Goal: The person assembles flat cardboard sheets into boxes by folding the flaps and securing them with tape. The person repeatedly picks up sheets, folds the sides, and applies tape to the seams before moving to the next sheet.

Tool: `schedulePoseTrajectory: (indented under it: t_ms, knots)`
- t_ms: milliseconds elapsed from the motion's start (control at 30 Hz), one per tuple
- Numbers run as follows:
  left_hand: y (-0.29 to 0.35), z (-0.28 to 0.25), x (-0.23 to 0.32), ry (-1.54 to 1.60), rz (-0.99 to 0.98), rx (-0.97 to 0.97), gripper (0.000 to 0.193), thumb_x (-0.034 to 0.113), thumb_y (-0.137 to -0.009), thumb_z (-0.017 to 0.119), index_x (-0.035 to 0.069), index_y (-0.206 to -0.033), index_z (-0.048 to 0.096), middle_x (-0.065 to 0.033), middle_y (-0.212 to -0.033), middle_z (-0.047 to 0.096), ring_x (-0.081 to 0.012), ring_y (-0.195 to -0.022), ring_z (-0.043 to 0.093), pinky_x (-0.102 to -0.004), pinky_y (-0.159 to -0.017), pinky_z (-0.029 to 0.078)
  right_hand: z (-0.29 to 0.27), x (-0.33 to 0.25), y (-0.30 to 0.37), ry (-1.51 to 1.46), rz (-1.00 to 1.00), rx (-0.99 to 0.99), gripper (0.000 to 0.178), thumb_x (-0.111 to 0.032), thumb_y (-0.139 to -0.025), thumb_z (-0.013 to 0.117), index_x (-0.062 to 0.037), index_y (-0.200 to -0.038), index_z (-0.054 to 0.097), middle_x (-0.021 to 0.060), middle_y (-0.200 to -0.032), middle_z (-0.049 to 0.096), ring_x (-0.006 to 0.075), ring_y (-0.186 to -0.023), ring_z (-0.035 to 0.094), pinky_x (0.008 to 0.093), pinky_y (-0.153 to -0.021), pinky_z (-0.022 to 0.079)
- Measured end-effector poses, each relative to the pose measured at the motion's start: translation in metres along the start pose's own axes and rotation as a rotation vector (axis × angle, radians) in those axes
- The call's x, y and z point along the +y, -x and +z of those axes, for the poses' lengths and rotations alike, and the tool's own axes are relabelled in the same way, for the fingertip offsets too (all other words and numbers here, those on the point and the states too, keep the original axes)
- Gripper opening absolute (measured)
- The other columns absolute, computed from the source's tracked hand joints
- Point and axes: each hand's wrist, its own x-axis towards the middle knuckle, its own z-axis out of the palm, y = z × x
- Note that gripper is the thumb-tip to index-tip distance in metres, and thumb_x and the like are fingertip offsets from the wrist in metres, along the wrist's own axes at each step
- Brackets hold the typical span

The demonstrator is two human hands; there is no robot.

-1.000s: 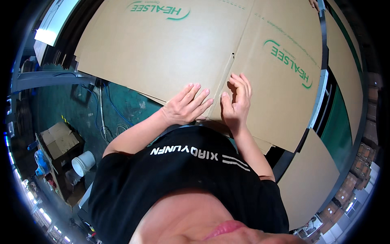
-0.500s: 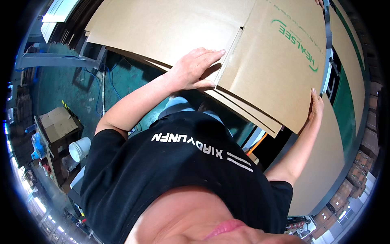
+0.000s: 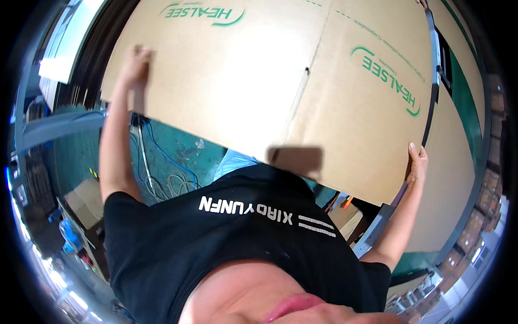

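A large flat cardboard sheet (image 3: 226, 97) with green printing spreads in front of me, a crease and a narrow slot running through it. My right hand (image 3: 416, 164) is closed on its near right edge, the thumb showing on top and the other fingers partly hidden. Over the sheet's left part is my left hand (image 3: 138, 66), smeared by motion. Its fingers look bent, but I cannot make out whether they touch the board. A dark shadow falls on the sheet's near edge.
Another person's hand (image 3: 422, 3) shows at the far right edge of the sheet. A metal rail (image 3: 433, 59) runs along the right side, beside a brown and green panel (image 3: 450, 178). Hoses (image 3: 172, 181) lie on the green floor; stacked cartons (image 3: 469, 229) stand at right.
My left hand has moved from the slot out to the left. The sheet's left part now lies open and flat, showing more printing. My right hand remains at the right edge, slightly nearer me.
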Motion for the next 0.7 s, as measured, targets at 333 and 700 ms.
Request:
schedulePoseTrajectory:
  t_ms: [333,700]
  knots:
    - [-0.209,-0.077,-0.084,0.267,-0.437,-0.037,0.066,0.058,-0.082,0.064,0.005,-0.120,0.064,-0.0086,-0.113,0.066,-0.0193,-0.102,0.062,-0.0311,-0.089,0.046,-0.024,-0.021,-0.106,0.077,0.233,-0.047,0.054,-0.036,-0.087,0.067,-0.0034,-0.128,0.052,0.0083,-0.115,0.062,0.0187,-0.106,0.059,0.0325,-0.091,0.047]
    - [-0.231,-0.144,-0.125,0.052,-0.498,0.089,0.093,0.079,-0.080,0.042,-0.003,-0.121,0.060,-0.0197,-0.117,0.063,-0.0274,-0.109,0.059,-0.0359,-0.093,0.045,-0.040,-0.006,-0.171,-0.225,0.088,0.293,0.051,-0.033,-0.099,0.046,0.0034,-0.135,0.045,0.0112,-0.136,0.051,0.0217,-0.122,0.050,0.0327,-0.104,0.038]
